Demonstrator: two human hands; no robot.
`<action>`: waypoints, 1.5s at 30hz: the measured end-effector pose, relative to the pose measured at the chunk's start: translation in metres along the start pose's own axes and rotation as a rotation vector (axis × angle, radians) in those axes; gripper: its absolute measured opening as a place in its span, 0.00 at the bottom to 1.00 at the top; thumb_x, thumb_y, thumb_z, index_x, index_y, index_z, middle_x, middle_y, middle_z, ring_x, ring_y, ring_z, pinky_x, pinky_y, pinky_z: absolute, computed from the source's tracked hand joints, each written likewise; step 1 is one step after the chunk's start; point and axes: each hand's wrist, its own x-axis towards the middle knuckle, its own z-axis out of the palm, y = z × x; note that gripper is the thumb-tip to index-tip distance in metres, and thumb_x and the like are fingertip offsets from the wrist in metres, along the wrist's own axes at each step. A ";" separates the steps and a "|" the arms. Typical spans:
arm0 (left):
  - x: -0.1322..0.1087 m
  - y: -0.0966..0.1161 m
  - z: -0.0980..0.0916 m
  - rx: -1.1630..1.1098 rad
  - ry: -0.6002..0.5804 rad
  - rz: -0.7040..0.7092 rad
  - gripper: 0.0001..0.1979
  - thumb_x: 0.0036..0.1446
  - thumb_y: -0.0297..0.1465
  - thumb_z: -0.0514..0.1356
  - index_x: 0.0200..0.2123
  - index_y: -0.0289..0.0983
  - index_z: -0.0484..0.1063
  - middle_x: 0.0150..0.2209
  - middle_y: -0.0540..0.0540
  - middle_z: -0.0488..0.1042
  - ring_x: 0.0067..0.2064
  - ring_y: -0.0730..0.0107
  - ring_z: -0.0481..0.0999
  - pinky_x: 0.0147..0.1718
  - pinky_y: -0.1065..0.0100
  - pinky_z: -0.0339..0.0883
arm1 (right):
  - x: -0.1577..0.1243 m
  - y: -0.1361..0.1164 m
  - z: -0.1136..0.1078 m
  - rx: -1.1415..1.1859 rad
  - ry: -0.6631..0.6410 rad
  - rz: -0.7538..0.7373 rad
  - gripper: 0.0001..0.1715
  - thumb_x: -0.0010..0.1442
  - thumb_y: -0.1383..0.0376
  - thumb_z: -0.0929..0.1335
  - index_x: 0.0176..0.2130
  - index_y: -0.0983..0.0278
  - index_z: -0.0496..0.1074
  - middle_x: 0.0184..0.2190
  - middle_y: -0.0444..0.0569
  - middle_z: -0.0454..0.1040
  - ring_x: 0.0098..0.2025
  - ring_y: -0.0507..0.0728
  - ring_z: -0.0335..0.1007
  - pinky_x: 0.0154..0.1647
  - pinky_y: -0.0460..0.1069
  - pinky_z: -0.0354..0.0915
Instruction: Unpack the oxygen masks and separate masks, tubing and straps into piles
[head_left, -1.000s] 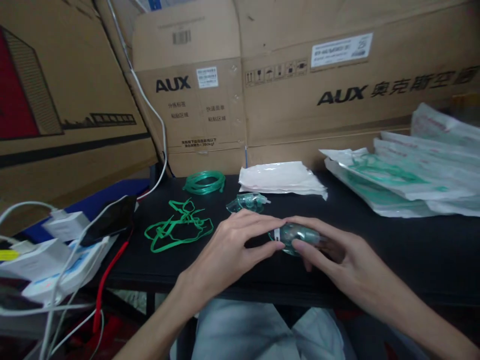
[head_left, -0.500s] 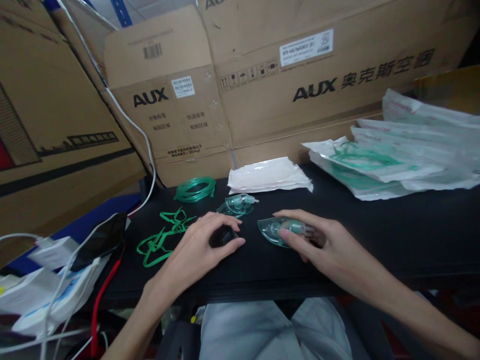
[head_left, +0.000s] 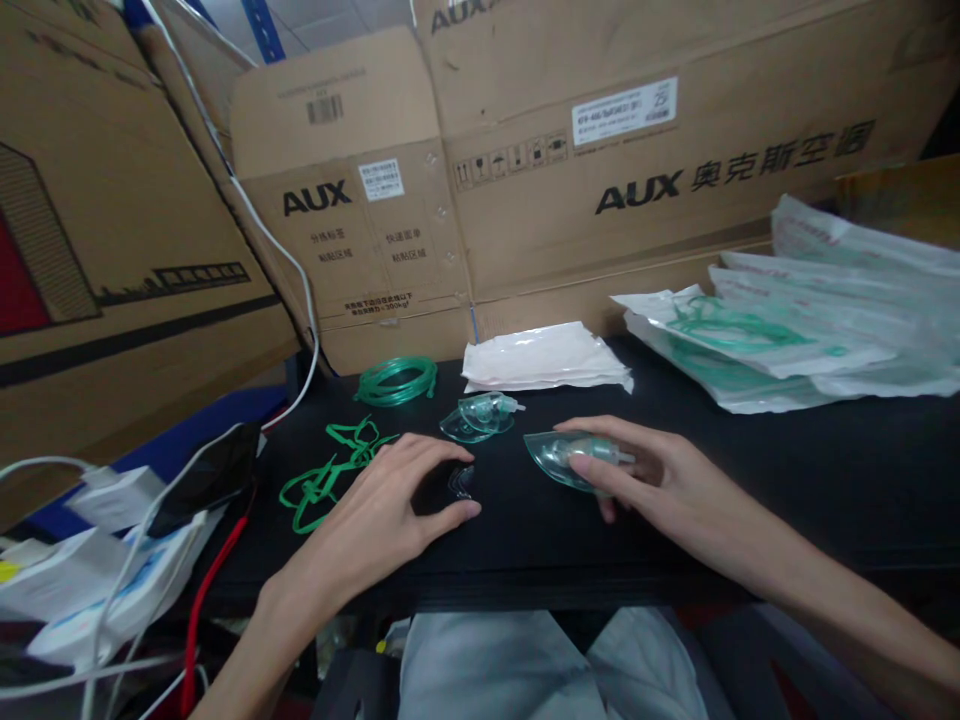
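My right hand (head_left: 637, 465) grips a clear green oxygen mask (head_left: 556, 460) just above the black table, thumb on the near side and fingers behind. My left hand (head_left: 401, 490) is open, with thumb and fingertips apart around a small clear curved piece (head_left: 461, 483); whether they touch it I cannot tell. Beyond the hands lie more clear green mask parts (head_left: 484, 415). Thin green straps (head_left: 319, 485) rest loosely to the left of my left hand, partly hidden by it. A coil of green tubing (head_left: 396, 381) sits farther back.
Flat white packets (head_left: 544, 358) lie at the back of the table (head_left: 720, 480). Sealed bags with green tubing (head_left: 750, 340) are piled at the right. A phone (head_left: 206, 478), white chargers and a power strip (head_left: 124, 585) crowd the left. Large cardboard boxes (head_left: 622, 240) stand behind.
My left thumb and fingers have spread wider, and the small clear piece between them shows more plainly. My right hand keeps its grip on the mask. The view has shifted slightly.
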 end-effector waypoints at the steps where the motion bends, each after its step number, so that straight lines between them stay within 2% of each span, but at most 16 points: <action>1: 0.000 0.000 -0.001 0.001 0.013 -0.003 0.19 0.64 0.47 0.65 0.55 0.47 0.73 0.55 0.50 0.77 0.58 0.60 0.73 0.60 0.57 0.65 | 0.004 0.000 -0.003 -0.012 -0.014 -0.021 0.28 0.64 0.47 0.70 0.55 0.61 0.75 0.30 0.44 0.76 0.28 0.54 0.73 0.30 0.48 0.68; 4: 0.012 -0.002 -0.004 0.014 0.066 -0.004 0.18 0.66 0.47 0.62 0.54 0.46 0.75 0.55 0.50 0.77 0.59 0.60 0.73 0.61 0.57 0.64 | 0.025 0.000 -0.014 -0.118 -0.023 -0.086 0.29 0.64 0.48 0.70 0.57 0.62 0.73 0.34 0.47 0.79 0.31 0.56 0.77 0.34 0.50 0.72; 9: 0.052 -0.011 -0.006 0.036 0.143 0.029 0.15 0.70 0.41 0.59 0.55 0.42 0.74 0.56 0.46 0.78 0.60 0.58 0.73 0.63 0.56 0.63 | 0.076 0.002 -0.025 -0.310 -0.046 -0.226 0.23 0.66 0.53 0.68 0.56 0.60 0.71 0.47 0.53 0.80 0.34 0.58 0.82 0.40 0.52 0.74; 12: 0.071 -0.018 -0.004 0.041 0.100 0.062 0.17 0.70 0.38 0.59 0.59 0.42 0.73 0.59 0.44 0.76 0.62 0.57 0.73 0.63 0.56 0.63 | 0.101 0.003 -0.025 -0.358 -0.067 -0.274 0.23 0.66 0.54 0.68 0.57 0.60 0.69 0.49 0.53 0.80 0.35 0.58 0.82 0.41 0.52 0.74; 15: 0.078 -0.021 -0.002 0.028 0.038 0.075 0.16 0.69 0.36 0.61 0.58 0.40 0.73 0.59 0.43 0.76 0.61 0.56 0.74 0.63 0.57 0.64 | 0.112 0.007 -0.020 -0.407 -0.102 -0.314 0.23 0.67 0.55 0.68 0.58 0.60 0.70 0.50 0.53 0.80 0.40 0.59 0.82 0.45 0.53 0.73; 20: 0.078 -0.027 0.000 0.003 0.043 0.116 0.16 0.69 0.35 0.61 0.57 0.37 0.73 0.55 0.42 0.78 0.57 0.57 0.77 0.60 0.59 0.66 | 0.114 0.012 -0.014 -0.499 -0.166 -0.381 0.25 0.66 0.56 0.69 0.59 0.62 0.73 0.51 0.55 0.81 0.46 0.63 0.80 0.52 0.56 0.71; 25: 0.082 -0.036 0.003 -0.017 0.028 0.114 0.16 0.68 0.35 0.62 0.56 0.39 0.74 0.54 0.42 0.78 0.54 0.57 0.78 0.58 0.59 0.68 | 0.112 0.009 -0.013 -0.582 -0.225 -0.464 0.27 0.67 0.58 0.69 0.63 0.61 0.74 0.57 0.57 0.79 0.54 0.66 0.78 0.59 0.58 0.67; 31: 0.085 -0.042 0.004 0.028 0.020 0.130 0.14 0.67 0.35 0.63 0.54 0.39 0.74 0.54 0.41 0.78 0.54 0.55 0.77 0.56 0.59 0.67 | 0.110 -0.001 -0.011 -0.663 -0.334 -0.496 0.29 0.68 0.60 0.68 0.65 0.60 0.72 0.58 0.54 0.79 0.55 0.65 0.79 0.59 0.55 0.68; 37: 0.082 -0.041 -0.002 0.058 0.024 0.124 0.14 0.68 0.36 0.61 0.54 0.39 0.74 0.52 0.41 0.79 0.54 0.55 0.78 0.55 0.57 0.69 | 0.113 -0.003 -0.001 -0.751 -0.320 -0.487 0.32 0.70 0.60 0.67 0.69 0.64 0.66 0.60 0.61 0.77 0.59 0.67 0.76 0.61 0.58 0.66; 41: 0.082 -0.040 -0.004 0.091 0.023 0.107 0.14 0.69 0.35 0.59 0.54 0.38 0.75 0.52 0.41 0.79 0.55 0.53 0.78 0.56 0.57 0.69 | 0.113 0.004 0.004 -0.793 -0.306 -0.492 0.34 0.71 0.62 0.65 0.72 0.63 0.61 0.59 0.62 0.76 0.58 0.68 0.75 0.61 0.62 0.67; 44: 0.079 -0.038 -0.012 0.125 0.055 0.117 0.16 0.69 0.36 0.60 0.57 0.39 0.73 0.56 0.41 0.78 0.58 0.53 0.77 0.59 0.56 0.68 | 0.111 0.001 -0.001 -0.818 -0.290 -0.478 0.37 0.71 0.58 0.67 0.73 0.62 0.59 0.59 0.64 0.76 0.57 0.70 0.75 0.60 0.64 0.68; 45: 0.077 -0.035 -0.018 0.132 0.101 0.120 0.18 0.68 0.37 0.61 0.58 0.39 0.73 0.57 0.42 0.78 0.59 0.54 0.76 0.60 0.56 0.67 | 0.109 -0.005 -0.006 -0.823 -0.272 -0.474 0.38 0.71 0.56 0.67 0.74 0.63 0.58 0.61 0.65 0.74 0.59 0.71 0.74 0.61 0.65 0.67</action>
